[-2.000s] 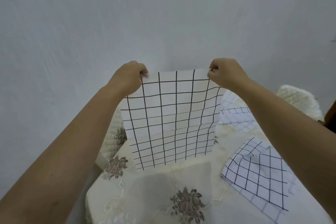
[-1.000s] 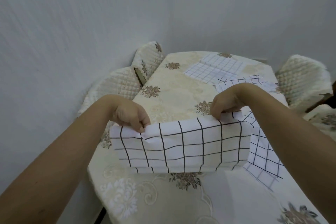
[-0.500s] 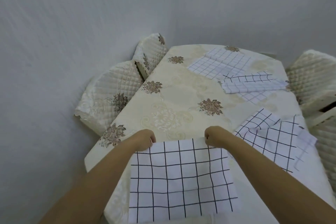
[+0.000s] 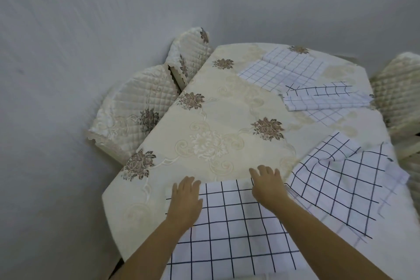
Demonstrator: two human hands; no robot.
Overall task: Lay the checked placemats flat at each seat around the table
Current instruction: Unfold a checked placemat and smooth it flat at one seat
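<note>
Pale grey walls close round a desk (image 4: 227,129) dressed in cream with brown flower motifs. At its near edge lies the near checked placemat (image 4: 231,234), white with bold dark lines, spread flat. The left hand (image 4: 185,200) rests palm down on this mat's far left corner, fingers straight and only slightly apart, gripping nothing. The right hand (image 4: 267,185) presses palm down on the far right corner, fingers spread, their tips reaching past the mat's far edge onto the desk.

Just right of the near checked placemat, a rumpled placemat (image 4: 341,188) lies with one corner turned over. Beyond the near checked placemat to the right sits a folded placemat (image 4: 325,98), and beyond that a fine-checked placemat (image 4: 281,70) lies flat. Two quilted chair covers (image 4: 134,109) stand far left of the near checked placemat, against the desk's side; another quilted cover (image 4: 395,93) shows far right.
</note>
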